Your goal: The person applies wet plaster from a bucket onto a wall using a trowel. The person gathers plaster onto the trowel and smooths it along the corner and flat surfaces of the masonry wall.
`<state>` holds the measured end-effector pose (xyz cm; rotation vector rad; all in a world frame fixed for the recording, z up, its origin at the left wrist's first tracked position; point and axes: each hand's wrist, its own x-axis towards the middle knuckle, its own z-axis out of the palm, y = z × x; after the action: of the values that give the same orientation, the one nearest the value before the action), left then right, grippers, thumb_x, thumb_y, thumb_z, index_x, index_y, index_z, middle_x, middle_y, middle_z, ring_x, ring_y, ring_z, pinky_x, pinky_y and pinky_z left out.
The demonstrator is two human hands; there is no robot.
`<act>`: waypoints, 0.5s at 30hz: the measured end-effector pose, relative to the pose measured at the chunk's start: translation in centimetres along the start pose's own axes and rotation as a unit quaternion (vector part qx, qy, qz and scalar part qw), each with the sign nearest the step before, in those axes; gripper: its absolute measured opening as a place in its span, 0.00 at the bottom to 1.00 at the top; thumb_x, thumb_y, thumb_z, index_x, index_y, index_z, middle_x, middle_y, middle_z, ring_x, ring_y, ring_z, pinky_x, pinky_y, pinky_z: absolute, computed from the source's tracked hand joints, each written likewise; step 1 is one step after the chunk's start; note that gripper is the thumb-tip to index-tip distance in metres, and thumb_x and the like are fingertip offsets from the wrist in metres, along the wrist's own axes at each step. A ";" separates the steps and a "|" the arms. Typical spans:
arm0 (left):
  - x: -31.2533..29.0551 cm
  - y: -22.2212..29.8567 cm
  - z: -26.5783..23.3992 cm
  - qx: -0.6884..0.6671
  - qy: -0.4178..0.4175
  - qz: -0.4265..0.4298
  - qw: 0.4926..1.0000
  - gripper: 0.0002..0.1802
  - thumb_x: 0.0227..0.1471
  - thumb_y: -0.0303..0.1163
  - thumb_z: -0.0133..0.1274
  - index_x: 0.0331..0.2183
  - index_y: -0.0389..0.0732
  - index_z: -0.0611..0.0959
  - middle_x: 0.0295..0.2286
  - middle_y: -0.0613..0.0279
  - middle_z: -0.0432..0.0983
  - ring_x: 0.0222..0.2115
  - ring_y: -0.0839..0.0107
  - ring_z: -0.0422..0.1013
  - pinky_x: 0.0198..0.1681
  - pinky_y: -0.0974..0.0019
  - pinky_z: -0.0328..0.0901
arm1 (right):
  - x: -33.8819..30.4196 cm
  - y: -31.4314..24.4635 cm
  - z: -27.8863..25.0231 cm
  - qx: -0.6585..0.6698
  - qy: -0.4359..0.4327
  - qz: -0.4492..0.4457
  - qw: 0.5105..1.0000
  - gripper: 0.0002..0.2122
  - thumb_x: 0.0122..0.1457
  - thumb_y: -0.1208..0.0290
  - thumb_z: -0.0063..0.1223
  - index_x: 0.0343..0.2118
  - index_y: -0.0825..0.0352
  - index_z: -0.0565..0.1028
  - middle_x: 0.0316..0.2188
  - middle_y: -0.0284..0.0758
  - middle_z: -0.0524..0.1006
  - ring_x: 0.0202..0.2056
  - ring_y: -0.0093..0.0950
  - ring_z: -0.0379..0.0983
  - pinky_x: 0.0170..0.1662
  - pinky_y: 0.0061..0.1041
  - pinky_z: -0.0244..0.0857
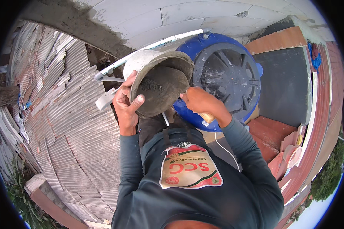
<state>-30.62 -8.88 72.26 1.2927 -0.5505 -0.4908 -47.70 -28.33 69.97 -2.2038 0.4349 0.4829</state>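
Mortar bucket: while its mouth tilts toward the person, it sits just left of the blue water tank.
Left hand: grip pinching the bucket's rim.
Right hand: grip wrapped around the wooden-handled trowel, blade inside the bucket.
Mortar: grey.
Behind: white pipe, block wall.
Far left: corrugated roofing.

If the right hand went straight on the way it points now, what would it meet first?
Most likely the bucket: the right hand, closed around a handle, points up and left toward it, though depth is hard to judge.
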 end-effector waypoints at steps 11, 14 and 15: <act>4.4 1.4 -0.1 -0.069 -0.068 -0.038 0.995 0.14 0.43 0.28 0.69 0.28 0.40 0.77 0.57 0.42 0.71 0.63 0.56 0.62 0.66 0.53 0.50 | -9.0 -5.8 -0.4 0.029 0.197 0.088 0.976 0.19 0.64 0.65 0.52 0.50 0.76 0.71 0.45 0.55 0.76 0.46 0.55 0.73 0.49 0.46 0.66; 4.9 2.9 3.7 -0.064 -0.113 -0.047 0.990 0.14 0.44 0.27 0.67 0.30 0.38 0.76 0.56 0.43 0.71 0.58 0.59 0.67 0.64 0.56 0.54 | -10.7 -6.0 -0.3 0.064 0.289 0.143 0.944 0.19 0.64 0.65 0.52 0.51 0.76 0.69 0.44 0.55 0.76 0.46 0.55 0.73 0.49 0.46 0.67; 5.1 2.3 3.9 -0.061 -0.133 -0.090 0.985 0.14 0.45 0.28 0.67 0.32 0.37 0.77 0.55 0.47 0.72 0.53 0.62 0.70 0.61 0.58 0.58 | -11.4 -5.9 0.0 0.073 0.312 0.134 0.938 0.19 0.64 0.65 0.51 0.50 0.75 0.69 0.43 0.55 0.76 0.46 0.55 0.73 0.48 0.47 0.67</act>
<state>-29.07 -14.51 75.72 1.1726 -0.6175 -0.8433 -54.92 -23.11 79.23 -2.1246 1.0805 -0.1299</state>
